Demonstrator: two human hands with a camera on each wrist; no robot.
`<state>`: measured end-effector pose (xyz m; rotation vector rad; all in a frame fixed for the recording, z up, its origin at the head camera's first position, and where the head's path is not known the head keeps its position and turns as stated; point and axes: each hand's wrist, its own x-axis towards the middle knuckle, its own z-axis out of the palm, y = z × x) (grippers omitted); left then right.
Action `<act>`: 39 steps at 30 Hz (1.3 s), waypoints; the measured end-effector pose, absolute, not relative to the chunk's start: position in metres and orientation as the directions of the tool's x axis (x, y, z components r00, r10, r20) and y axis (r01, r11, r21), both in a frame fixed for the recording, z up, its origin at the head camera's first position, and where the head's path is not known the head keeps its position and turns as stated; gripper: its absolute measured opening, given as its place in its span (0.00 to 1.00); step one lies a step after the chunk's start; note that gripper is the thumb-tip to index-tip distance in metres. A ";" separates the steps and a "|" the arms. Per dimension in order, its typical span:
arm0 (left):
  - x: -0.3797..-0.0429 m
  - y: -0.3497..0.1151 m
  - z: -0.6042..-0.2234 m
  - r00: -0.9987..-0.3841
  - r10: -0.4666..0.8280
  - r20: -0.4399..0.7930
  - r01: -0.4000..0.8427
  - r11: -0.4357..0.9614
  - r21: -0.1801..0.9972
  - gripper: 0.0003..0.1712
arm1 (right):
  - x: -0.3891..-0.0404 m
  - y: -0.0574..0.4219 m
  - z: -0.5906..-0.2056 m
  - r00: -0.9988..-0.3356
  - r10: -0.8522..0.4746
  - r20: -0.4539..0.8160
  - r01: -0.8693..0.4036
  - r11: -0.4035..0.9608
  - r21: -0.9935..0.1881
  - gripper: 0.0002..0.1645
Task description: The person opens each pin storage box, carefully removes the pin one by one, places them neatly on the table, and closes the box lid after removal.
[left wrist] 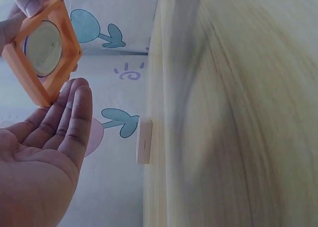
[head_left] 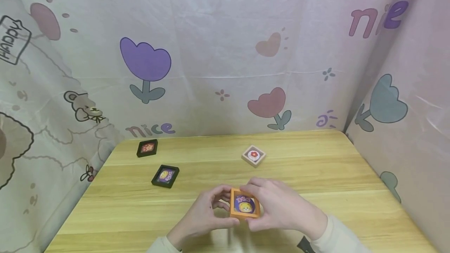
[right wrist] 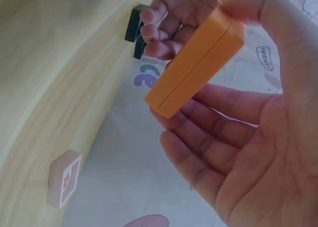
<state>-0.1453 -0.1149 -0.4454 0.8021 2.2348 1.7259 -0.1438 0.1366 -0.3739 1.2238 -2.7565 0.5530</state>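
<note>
My right hand [head_left: 281,208] holds an orange square display case [head_left: 245,203], its thumb at one edge and fingers at the opposite edge. Behind the case's clear window sits a round badge with a yellow bear on purple; its pale back [left wrist: 43,48] faces the left wrist camera. Close beside the case's left edge is my left hand [head_left: 207,212], its fingers relaxed and apart from one another. Whether a left fingertip or the thumb touches the case, I cannot tell. In the right wrist view, a seam runs along the case's orange side [right wrist: 194,70].
Farther back on the wooden table [head_left: 207,151] lie a black case with a bear badge [head_left: 165,176], another black case with a reddish badge [head_left: 147,148], and a pale case with a red flower badge [head_left: 254,155]. A dark object [head_left: 305,244] shows near my right sleeve. Printed curtains [head_left: 211,50] surround the table.
</note>
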 end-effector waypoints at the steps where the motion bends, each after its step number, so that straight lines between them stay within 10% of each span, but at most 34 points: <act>1: -0.145 -0.115 -0.445 -0.829 0.535 0.164 0.294 0.167 0.941 0.35 | -0.144 0.137 -0.374 -0.679 -0.703 0.210 -0.730 0.617 -0.293 0.35; 39: -0.144 -0.113 -0.457 -0.854 0.509 0.107 0.230 0.185 0.955 0.31 | -0.154 0.116 -0.364 -0.533 -0.832 0.155 -0.835 0.546 0.062 0.22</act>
